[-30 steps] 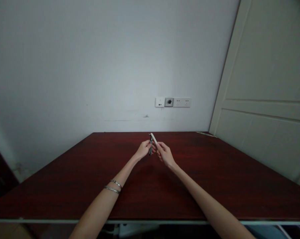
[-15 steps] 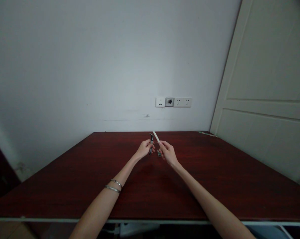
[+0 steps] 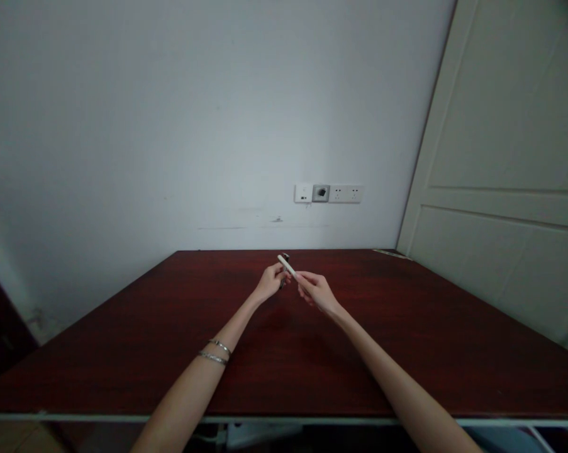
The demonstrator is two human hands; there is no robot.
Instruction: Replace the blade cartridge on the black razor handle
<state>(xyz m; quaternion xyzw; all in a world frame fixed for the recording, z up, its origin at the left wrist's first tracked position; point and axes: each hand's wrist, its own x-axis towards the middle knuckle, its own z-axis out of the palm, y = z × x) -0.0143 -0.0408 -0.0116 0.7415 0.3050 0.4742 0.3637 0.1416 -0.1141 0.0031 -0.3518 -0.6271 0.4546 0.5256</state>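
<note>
Both my hands are held out over the middle of a dark red wooden table point(image 3: 123, 352). My left hand point(image 3: 268, 285), with two bangles on its wrist, is closed around a thin dark pen-like object point(image 3: 284, 272) held nearly upright. My right hand point(image 3: 316, 291) pinches a slim white stick-shaped piece point(image 3: 286, 266), which points up and to the left and crosses in front of the dark object's top. The two hands almost touch.
A white wall stands behind the table, with a row of sockets and switches point(image 3: 328, 193) above the far edge. A pale door point(image 3: 505, 189) fills the right side. A small flat strip point(image 3: 390, 253) lies at the table's far right corner.
My right hand swung the white piece away to the right, showing a small thing under the hand, then brought it back left across the dark object's top. The left hand barely moved.
</note>
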